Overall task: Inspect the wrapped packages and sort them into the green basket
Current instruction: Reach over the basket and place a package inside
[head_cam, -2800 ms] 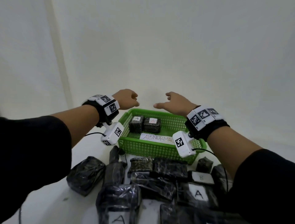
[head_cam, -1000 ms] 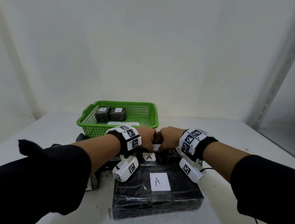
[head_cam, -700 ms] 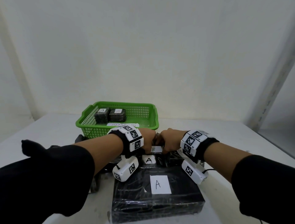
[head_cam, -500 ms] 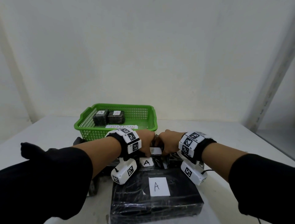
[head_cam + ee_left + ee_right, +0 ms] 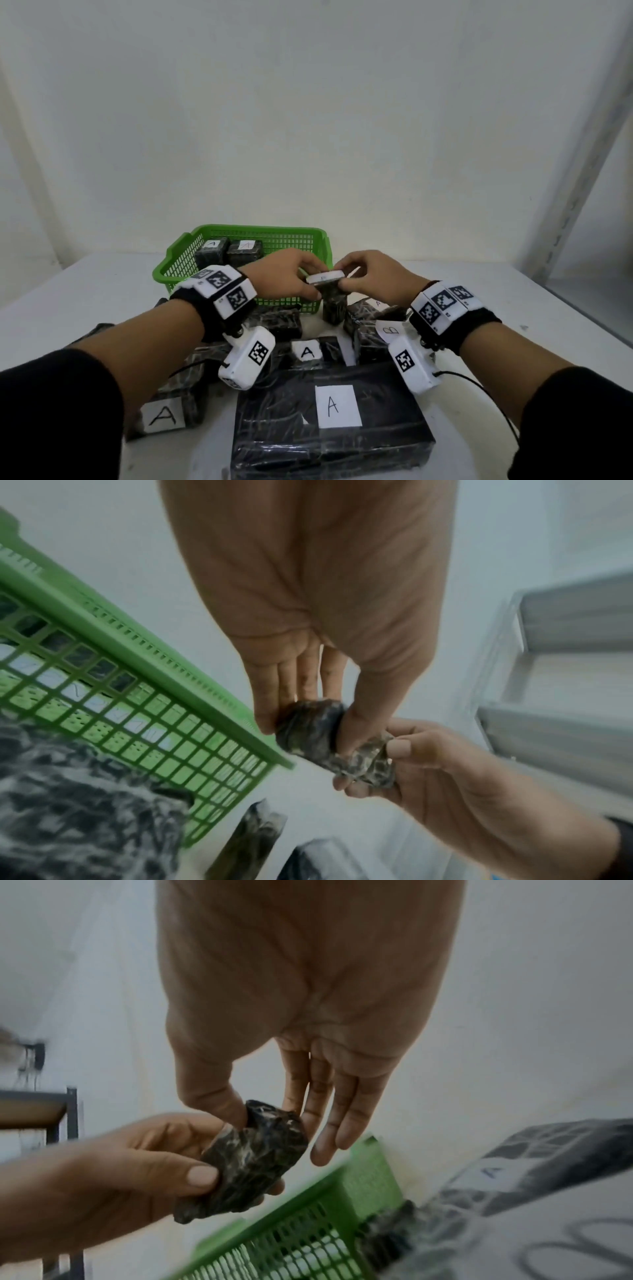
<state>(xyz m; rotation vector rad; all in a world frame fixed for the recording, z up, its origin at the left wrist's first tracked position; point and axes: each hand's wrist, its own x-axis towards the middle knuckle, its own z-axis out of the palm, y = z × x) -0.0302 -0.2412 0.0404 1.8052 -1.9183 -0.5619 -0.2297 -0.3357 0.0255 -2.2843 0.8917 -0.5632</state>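
Observation:
Both hands hold one small package (image 5: 331,297) wrapped in dark film, with a white label on its top side, just above the pile and in front of the green basket (image 5: 260,229). My left hand (image 5: 313,286) pinches its left end between thumb and fingers; the package (image 5: 308,733) shows dark and crumpled there. My right hand (image 5: 343,279) pinches the other end, thumb against fingers on the package (image 5: 255,1158). The basket's mesh wall (image 5: 143,723) lies just below and beyond the hands. Two small packages (image 5: 211,253) labelled A sit inside the basket at its far left.
Several wrapped packages lie on the white table before the basket: a large flat one marked A (image 5: 332,425) nearest me, another A (image 5: 164,407) at the left, one marked B (image 5: 376,339) under my right wrist. A grey shelf frame (image 5: 579,154) stands at the right.
Earlier both hands were low in the pile, closed round the small package. Now they have lifted it clear of the pile, up toward the basket's front wall.

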